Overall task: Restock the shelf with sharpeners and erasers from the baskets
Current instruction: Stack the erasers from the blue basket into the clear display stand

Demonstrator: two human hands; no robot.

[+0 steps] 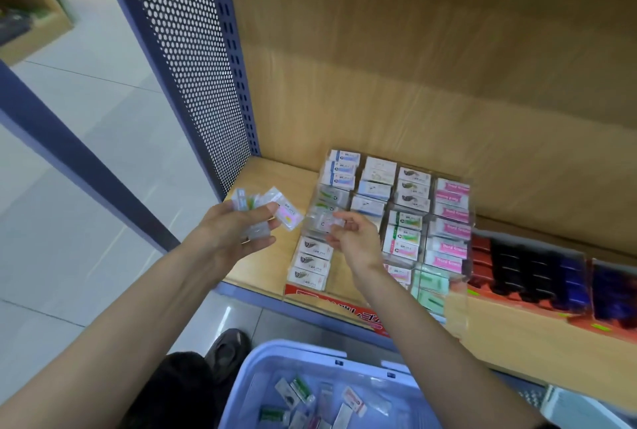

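Gripping a loose fan of wrapped erasers [289,218] in my left hand [234,232], fingers curled under them, I risk one slipping out. My right hand [358,242] pinches one eraser [325,222] over the display tray [306,295] on the shelf [255,277], and it could drop into the wrong slot.

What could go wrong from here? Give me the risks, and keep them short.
1. The left hand grips a loose fan of erasers. One may slip out and drop onto the shelf.
2. The right hand seems to pinch a single eraser over the display tray. Its compartments are sorted by kind, so the eraser could land in the wrong one.
3. That hand's wrist hangs over the front rows and might knock them askew.
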